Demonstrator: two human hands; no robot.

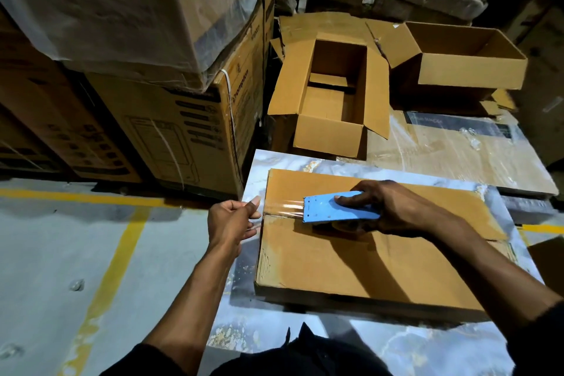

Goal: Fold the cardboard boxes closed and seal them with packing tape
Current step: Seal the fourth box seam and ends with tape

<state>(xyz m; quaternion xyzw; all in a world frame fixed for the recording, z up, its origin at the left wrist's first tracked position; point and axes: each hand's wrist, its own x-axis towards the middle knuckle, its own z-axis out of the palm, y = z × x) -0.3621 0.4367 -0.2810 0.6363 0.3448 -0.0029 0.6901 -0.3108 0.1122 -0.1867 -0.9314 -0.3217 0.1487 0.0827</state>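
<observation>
A closed cardboard box (351, 262) lies on a marbled grey tabletop (396, 342). My right hand (393, 207) grips a blue tape dispenser (335, 209) resting on the box top over the flap seam. A strip of clear tape (282, 207) stretches from the dispenser to the box's left edge. There my left hand (235, 220) pinches the tape's free end, just off the box edge. Two open, empty cardboard boxes (329, 98) (467, 61) stand behind the table.
Tall stacked printed cartons (171, 119), some plastic-wrapped, rise at the left and back. A flat wrapped carton (457, 149) lies under the open boxes. The concrete floor (61, 253) on the left carries yellow lines. Dark bundles fill the far back.
</observation>
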